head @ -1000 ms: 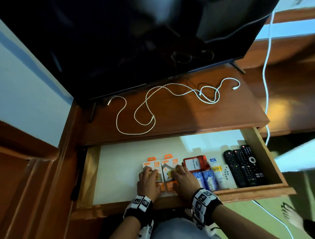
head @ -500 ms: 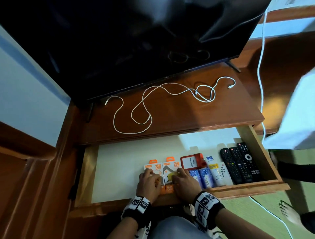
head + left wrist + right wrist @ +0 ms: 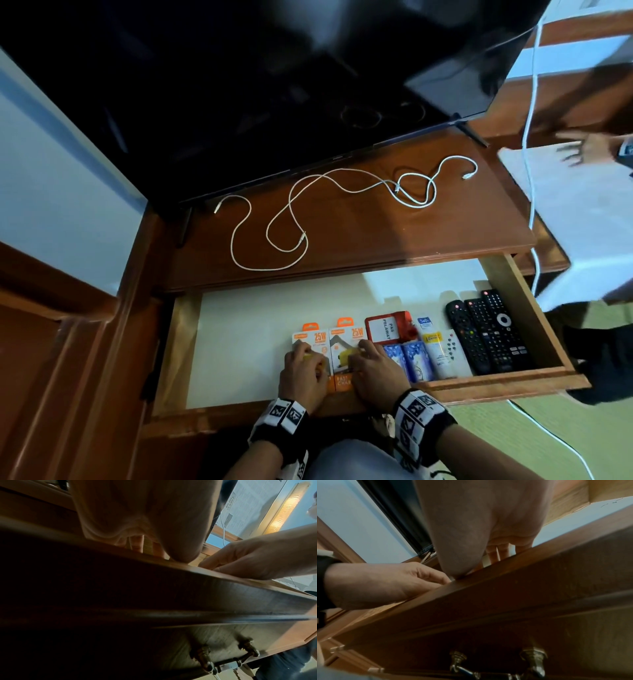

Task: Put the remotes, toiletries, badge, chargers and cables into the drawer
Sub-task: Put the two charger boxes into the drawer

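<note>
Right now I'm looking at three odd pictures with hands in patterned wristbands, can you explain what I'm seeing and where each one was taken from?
No machine here: a person tidies with bare hands, wearing cameras. The big picture comes from a head camera looking down. The other two come from cameras strapped to the wrists, looking along each hand from below the drawer front, so they look dark.

The open drawer holds remotes, a red badge, small toiletry tubes and two orange charger boxes. The left hand and right hand rest on those boxes, apparently straightening them; the grip is not clear. White cables lie on the wooden top, under a television.
</note>
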